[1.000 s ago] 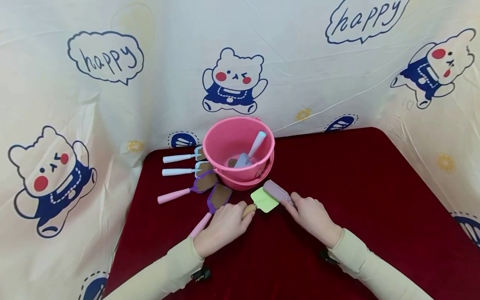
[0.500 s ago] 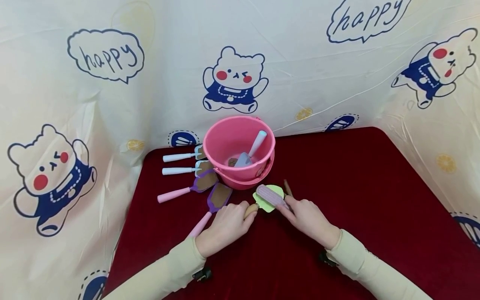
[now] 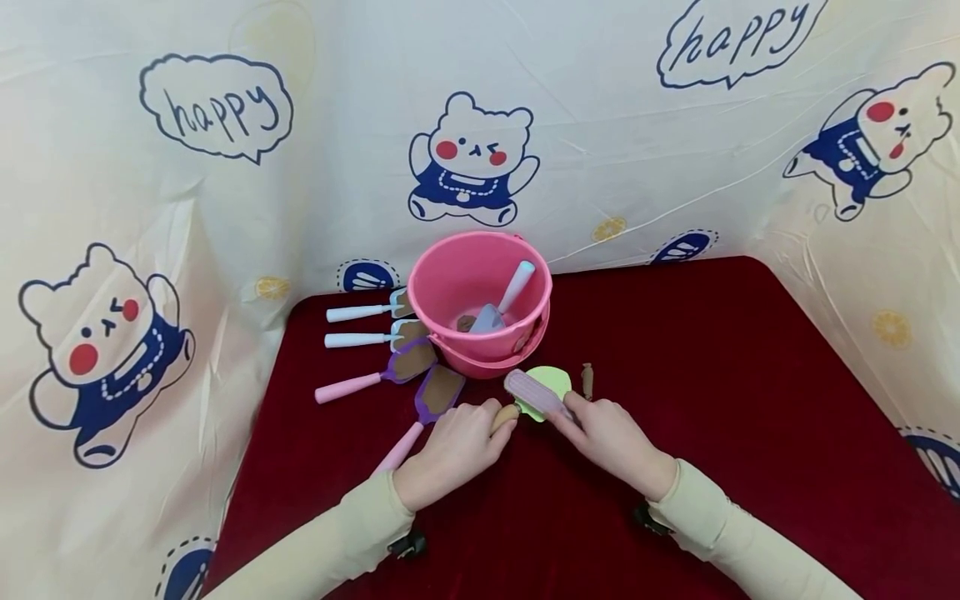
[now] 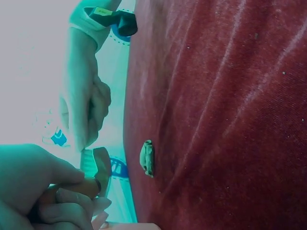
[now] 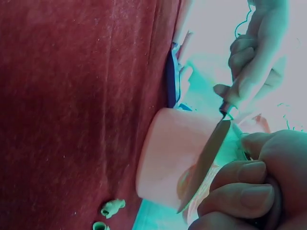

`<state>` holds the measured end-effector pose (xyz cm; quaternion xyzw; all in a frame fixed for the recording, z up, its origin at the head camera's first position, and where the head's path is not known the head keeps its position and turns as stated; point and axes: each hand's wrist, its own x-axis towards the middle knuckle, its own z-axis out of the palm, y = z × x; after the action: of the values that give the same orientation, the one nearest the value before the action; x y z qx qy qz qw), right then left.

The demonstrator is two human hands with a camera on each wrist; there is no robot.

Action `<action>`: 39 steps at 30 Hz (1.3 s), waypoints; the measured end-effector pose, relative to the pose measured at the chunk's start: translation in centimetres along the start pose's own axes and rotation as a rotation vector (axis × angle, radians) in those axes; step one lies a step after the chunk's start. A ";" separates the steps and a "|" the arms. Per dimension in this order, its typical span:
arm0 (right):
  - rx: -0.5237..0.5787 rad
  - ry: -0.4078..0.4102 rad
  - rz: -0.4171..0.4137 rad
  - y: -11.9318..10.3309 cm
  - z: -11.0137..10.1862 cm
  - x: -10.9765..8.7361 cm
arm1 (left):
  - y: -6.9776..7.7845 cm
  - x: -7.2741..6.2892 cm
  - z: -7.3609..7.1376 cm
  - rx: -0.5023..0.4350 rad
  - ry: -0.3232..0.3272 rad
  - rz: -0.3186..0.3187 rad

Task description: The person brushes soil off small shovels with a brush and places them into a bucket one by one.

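My left hand [image 3: 461, 446] grips the wooden handle [image 3: 505, 417] of a small shovel with a light green blade [image 3: 557, 380]. In my right hand [image 3: 615, 437] is a lavender brush [image 3: 531, 390] with an oblong, ribbed head, which overlaps the blade in the head view. The right wrist view shows the blade [image 5: 207, 160] edge-on, tilted between both hands. A curled brown clay-like lump [image 3: 587, 381] lies on the red cloth just beyond my right hand; the left wrist view also shows this lump [image 4: 147, 158].
A pink bucket [image 3: 480, 250] stands behind the hands, with a blue-handled shovel [image 3: 516, 285] inside. To its left lie two blue shovels [image 3: 356, 339] and two pink-handled purple ones [image 3: 348, 387], their blades covered in brown. Printed white cloth [image 3: 600, 167] hangs behind the table.
The brush has moved left across the green blade. A brown lump has come off beside my right hand and now lies on the cloth. The blade has turned slightly.
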<state>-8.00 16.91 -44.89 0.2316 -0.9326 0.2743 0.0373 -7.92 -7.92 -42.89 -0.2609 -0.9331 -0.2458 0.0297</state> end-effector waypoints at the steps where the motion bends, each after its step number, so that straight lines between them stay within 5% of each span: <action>1: -0.006 0.007 -0.004 0.0 0.0 0.0 | 0.0 0.0 0.0 -0.002 0.001 -0.003; 11: -0.107 0.091 0.100 1.1 -0.3 0.4 | 0.0 -0.2 -0.2 0.006 0.029 0.000; 20: -0.068 0.017 -0.053 0.1 -0.5 0.3 | -0.2 -0.2 -0.4 0.041 0.041 0.007; 39: -0.076 0.060 0.166 3.0 -1.9 0.3 | -0.5 -0.4 -0.1 0.031 0.057 0.016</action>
<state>-9.78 20.03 -44.74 0.1437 -0.9568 0.2474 0.0509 -7.88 -8.53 -43.13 -0.2606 -0.9334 -0.2386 0.0622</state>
